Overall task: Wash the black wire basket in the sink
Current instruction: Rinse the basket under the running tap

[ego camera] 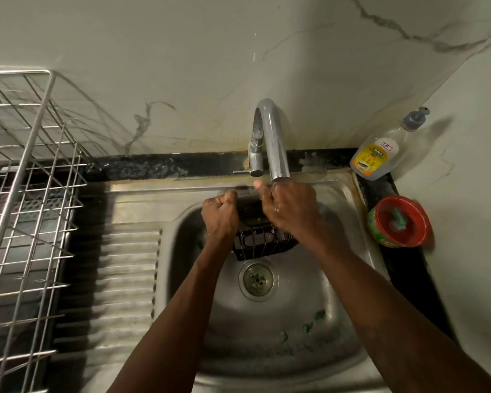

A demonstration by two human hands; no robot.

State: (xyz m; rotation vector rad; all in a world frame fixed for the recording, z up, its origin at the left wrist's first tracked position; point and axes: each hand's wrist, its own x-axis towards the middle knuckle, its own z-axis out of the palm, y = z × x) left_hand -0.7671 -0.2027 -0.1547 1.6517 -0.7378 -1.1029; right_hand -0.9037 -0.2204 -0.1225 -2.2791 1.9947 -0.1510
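The black wire basket (260, 240) hangs over the steel sink (267, 330), just under the curved chrome tap (272, 137). My left hand (220, 215) is clenched on the basket's left edge. My right hand (291, 207) grips its upper right side directly below the spout, and the skin is wet. Both hands hide the basket's top half; only its lower wires show. The drain (258, 280) lies just below the basket.
A large steel wire dish rack (26, 180) fills the left side beside the ribbed drainboard (125, 279). A dish gel bottle (380, 154) and a red bowl with a green scrubber (400, 222) stand right of the sink. Green scraps (306, 327) lie in the basin.
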